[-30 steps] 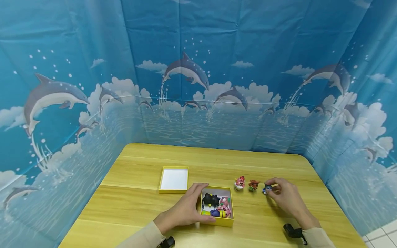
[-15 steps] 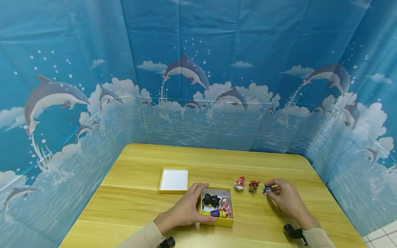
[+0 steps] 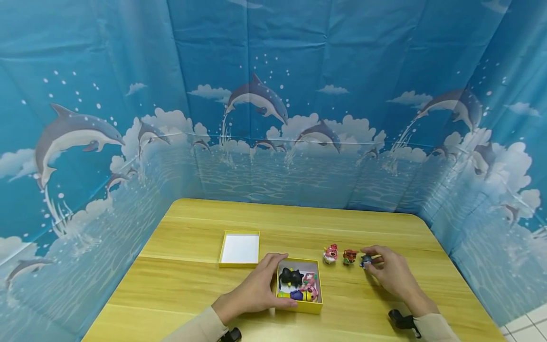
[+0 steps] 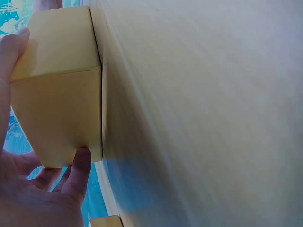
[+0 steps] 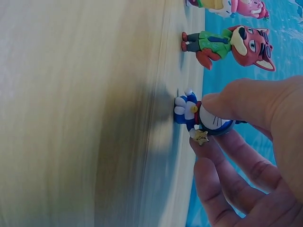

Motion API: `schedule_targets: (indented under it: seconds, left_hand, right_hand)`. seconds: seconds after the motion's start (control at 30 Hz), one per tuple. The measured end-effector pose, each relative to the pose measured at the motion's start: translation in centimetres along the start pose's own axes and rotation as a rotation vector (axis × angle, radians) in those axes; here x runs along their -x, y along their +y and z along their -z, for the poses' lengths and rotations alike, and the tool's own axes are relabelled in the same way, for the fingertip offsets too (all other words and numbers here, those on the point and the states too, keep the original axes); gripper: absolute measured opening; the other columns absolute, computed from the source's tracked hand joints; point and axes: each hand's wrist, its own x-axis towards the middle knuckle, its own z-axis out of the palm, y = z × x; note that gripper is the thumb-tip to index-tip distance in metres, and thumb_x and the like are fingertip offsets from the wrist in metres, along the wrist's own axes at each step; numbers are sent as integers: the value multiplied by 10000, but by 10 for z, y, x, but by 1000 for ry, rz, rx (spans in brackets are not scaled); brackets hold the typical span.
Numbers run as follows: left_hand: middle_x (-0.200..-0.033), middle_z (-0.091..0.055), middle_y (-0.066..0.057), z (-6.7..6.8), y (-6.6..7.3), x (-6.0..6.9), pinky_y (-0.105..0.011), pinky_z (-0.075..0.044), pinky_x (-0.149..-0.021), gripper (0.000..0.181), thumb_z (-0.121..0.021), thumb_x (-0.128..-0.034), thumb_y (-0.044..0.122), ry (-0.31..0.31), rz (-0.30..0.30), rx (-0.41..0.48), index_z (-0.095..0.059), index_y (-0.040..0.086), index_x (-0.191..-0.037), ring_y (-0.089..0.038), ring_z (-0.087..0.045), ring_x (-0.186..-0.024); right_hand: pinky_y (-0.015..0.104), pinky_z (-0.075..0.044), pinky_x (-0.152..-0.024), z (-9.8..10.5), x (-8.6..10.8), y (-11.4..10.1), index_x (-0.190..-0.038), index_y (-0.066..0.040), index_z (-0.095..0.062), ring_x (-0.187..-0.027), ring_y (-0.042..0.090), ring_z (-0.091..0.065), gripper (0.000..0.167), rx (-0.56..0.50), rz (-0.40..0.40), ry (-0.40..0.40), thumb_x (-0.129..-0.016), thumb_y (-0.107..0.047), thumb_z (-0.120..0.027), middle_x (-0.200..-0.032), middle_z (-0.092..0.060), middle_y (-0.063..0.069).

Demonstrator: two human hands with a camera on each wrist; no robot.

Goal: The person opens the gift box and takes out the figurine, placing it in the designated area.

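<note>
My left hand (image 3: 256, 286) holds a yellow box (image 3: 305, 308) from its left side, thumb on the near wall and fingers round the far corner. Lying in the box are a black figurine (image 3: 290, 277), a small pink one (image 3: 309, 278) and a longer one (image 3: 301, 295) in purple, yellow and pink. With thumb and fingers, my right hand (image 3: 391, 273) pinches the head of a blue-and-white cat figurine (image 5: 191, 111), which holds a gold star. Its feet appear to be at the tabletop. Next to it stands a fox figurine (image 5: 215, 46) in a green shirt.
Left of the fox stands a pink bear figurine (image 3: 330, 254). A yellow box lid (image 3: 239, 265) with a white inside lies open side up, behind my left hand. The wooden table (image 3: 188, 285) ends at a dolphin-printed curtain (image 3: 265, 175).
My right hand has shifted slightly left with the cat figurine, nearer the fox; more of the figurine shows between the fingers. The left hand and the box keep their place.
</note>
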Motion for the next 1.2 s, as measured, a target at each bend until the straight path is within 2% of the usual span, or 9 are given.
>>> schedule_targets:
  seconds: [0.53,1.2]
  left_hand:
    - [-1797,-426,3,-1,-2,0,-569,-521,-1328,1242,-938,-893,737,2,-20,-12,-322,233,-1846,-277,-532,-1616]
    - [-1800,-428,8,-1,-1,1,-569,-504,-1344,1264,-948,-873,749,10,-3,-1,-332,222,-1842,-277,-525,-1625]
  right_hand:
    - [478,-724,-819,-2,-3,0,-1409,-11,-767,-985,323,-851,427,7,-8,-12,-1000,-3,-887,-1257,-819,245]
    - [490,-724,-814,-1,-1,-1,-1408,-5,-766,-974,339,-852,442,22,0,-9,-985,7,-895,-1259,-819,257]
